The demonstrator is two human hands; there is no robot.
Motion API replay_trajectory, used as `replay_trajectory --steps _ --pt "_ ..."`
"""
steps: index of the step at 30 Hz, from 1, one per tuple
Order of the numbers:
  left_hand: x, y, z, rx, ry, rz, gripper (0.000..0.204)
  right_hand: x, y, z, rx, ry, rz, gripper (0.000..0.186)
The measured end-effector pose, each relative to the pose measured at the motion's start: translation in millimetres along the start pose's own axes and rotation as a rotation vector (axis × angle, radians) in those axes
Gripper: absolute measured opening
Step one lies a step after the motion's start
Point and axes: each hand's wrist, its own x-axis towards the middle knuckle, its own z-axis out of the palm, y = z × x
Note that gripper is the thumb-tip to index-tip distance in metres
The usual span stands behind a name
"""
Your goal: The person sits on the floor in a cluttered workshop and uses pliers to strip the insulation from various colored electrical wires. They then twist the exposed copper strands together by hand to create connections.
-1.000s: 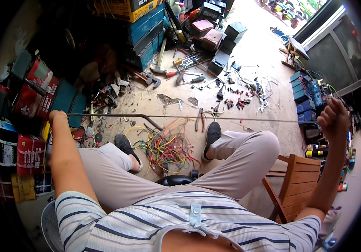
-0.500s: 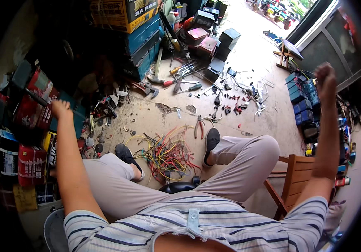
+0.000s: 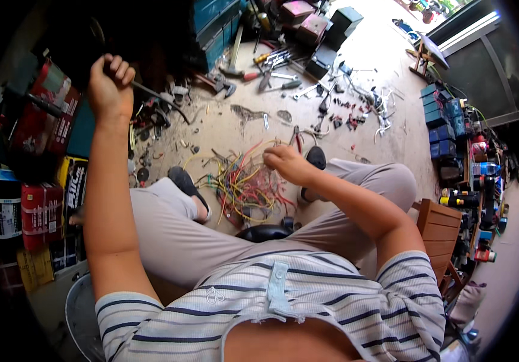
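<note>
Plainly, the left hand (image 3: 111, 87) grips a dark cable (image 3: 155, 95) above the floor (image 3: 214, 128).

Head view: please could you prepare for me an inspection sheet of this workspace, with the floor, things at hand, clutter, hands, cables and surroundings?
Surface: pale floor, with dark patches.
Things at hand: dark strand extending from the left hand; tangled coloured wires between the shoes.
Clutter: hammer, green-handled screwdriver and small scraps scattered ahead.
Hands: left curled, apparently around the strand; right hand before the wires in this view, contact and grip unclear.
Cables: besides the tangle, pale wire scraps ahead to the right.
Surroundings: stacked boxes left; wooden chair right.
</note>
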Motion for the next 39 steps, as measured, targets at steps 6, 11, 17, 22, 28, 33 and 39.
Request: replay_trajectory --steps 6,11,17,22,28,33,39 --pt "-24.5 -17.8 29.9 0.146 -0.081 -0.089 0.019 -25.3 25.9 110.0 -0.209 -0.391 -0.030 0.033" --pt "-33.7 -46.5 44.3 0.236 -0.301 -0.357 0.023 3.0 -36.3 59.4 0.031 0.053 -0.039 0.033" --pt "-72.9 -65.5 65.8 0.403 -0.405 -0.703 0.021 46.1 -125.4 -40.2 0.519 0.467 -0.192 0.032" --pt "-81.3 -88.7 62.6 0.429 -0.593 -0.699 0.021 44.1 -106.0 -48.2 0.525 0.401 -0.224 0.026" --pt "-87.1 -90.4 67.1 0.345 -0.589 -0.763 0.027 40.8 -90.7 -54.9 0.335 0.622 -0.350 0.017" --pt "-87.0 -96.9 65.8 0.413 -0.643 -0.790 0.027 39.2 -94.0 -59.9 0.494 0.691 -0.350 0.020" --pt "-93.4 -105.5 66.2 0.399 -0.558 -0.825 0.020 41.2 -100.0 -58.0 1.247 0.433 -0.279 0.019"
